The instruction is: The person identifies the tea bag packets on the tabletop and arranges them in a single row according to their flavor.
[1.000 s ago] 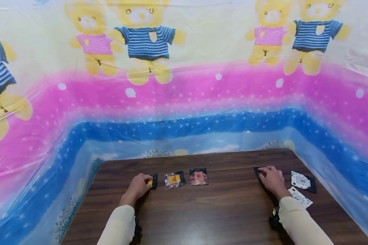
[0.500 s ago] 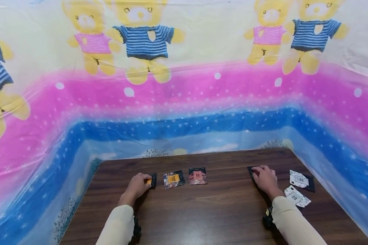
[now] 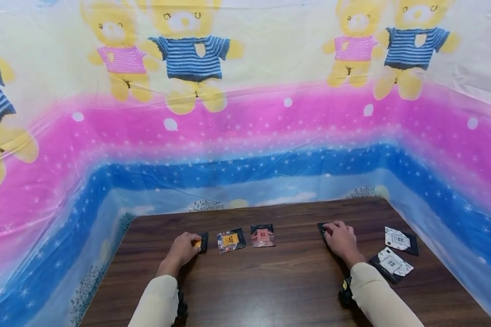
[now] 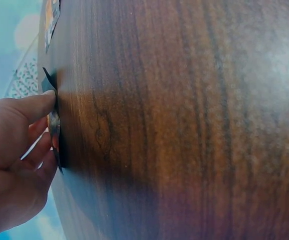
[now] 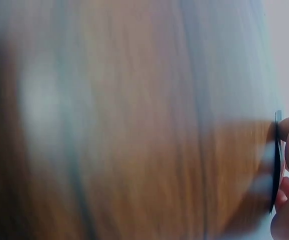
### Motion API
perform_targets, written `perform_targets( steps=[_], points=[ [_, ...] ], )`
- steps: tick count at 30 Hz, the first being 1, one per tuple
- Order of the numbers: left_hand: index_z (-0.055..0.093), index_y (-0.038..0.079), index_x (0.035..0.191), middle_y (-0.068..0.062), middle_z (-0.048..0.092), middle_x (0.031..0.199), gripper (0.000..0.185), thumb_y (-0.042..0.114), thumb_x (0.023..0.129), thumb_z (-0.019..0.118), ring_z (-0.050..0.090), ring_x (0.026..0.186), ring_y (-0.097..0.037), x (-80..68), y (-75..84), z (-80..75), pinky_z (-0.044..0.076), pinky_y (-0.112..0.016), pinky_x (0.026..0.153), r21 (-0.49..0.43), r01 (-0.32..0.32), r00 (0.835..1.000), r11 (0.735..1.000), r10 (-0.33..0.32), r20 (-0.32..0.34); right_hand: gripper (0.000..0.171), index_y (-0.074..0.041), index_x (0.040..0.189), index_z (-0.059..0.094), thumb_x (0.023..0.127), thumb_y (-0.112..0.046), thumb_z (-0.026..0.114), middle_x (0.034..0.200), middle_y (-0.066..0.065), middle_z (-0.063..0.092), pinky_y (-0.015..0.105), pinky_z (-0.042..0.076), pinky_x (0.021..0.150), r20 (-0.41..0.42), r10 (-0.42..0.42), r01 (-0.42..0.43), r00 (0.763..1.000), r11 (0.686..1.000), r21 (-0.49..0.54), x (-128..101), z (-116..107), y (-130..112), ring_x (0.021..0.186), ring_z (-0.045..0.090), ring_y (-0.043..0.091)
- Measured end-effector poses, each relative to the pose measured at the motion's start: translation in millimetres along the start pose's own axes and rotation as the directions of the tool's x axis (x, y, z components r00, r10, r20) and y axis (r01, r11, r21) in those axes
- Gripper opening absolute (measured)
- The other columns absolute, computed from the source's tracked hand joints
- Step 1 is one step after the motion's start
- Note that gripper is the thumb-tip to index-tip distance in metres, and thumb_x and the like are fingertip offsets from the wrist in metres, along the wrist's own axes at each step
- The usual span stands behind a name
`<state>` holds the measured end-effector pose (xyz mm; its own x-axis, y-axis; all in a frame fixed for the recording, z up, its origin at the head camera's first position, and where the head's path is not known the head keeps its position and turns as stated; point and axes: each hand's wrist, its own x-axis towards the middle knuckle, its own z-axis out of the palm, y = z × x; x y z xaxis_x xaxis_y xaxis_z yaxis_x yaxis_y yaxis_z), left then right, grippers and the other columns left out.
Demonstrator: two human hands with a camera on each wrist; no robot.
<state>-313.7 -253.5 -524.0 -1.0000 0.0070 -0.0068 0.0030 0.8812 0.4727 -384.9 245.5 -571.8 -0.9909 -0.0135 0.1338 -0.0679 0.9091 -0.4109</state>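
At the table's left, my left hand (image 3: pixel 182 249) pinches a small black and orange packet (image 3: pixel 204 243). In the left wrist view, the thumb lies on the packet's edge with fingers curled beside it. My right hand (image 3: pixel 341 240) grips a black packet (image 3: pixel 321 228) farther right; most of its face is hidden under the fingers. The right wrist view shows this packet edge-on, low over the wood. Between the hands lie an orange-labelled packet (image 3: pixel 231 240), closest to the left hand, and a red-labelled packet (image 3: pixel 263 235).
Two white and black packets (image 3: pixel 400 240) lie on the right side of the brown wooden table (image 3: pixel 270 281), the nearer one close to the right sleeve. A curtain (image 3: pixel 237 122) printed with bears stands around the table's back and sides.
My right hand has moved left with the black packet, away from the two white and black packets, uncovering more of the nearer one. The left hand stays in place on its packet.
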Motion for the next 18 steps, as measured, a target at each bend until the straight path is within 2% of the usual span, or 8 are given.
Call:
perform_targets(
  steps=[18],
  points=[
    [0.069, 0.002, 0.128, -0.024, 0.059, 0.133, 0.033, 0.006, 0.096, 0.069, 0.056, 0.123, -0.045, 1.1, -0.8, 1.7, 0.048, -0.060, 0.102, -0.016, 0.008, 1.000, 1.000, -0.008, -0.002, 0.035, -0.012, 0.134, 0.067, 0.100, -0.022, 0.062, 0.146, 0.024, 0.050, 0.071, 0.037, 0.102, 0.004, -0.018, 0.018, 1.000, 0.999, 0.032, -2.3, 15.5, -37.7, 0.132, 0.041, 0.054]
  ],
)
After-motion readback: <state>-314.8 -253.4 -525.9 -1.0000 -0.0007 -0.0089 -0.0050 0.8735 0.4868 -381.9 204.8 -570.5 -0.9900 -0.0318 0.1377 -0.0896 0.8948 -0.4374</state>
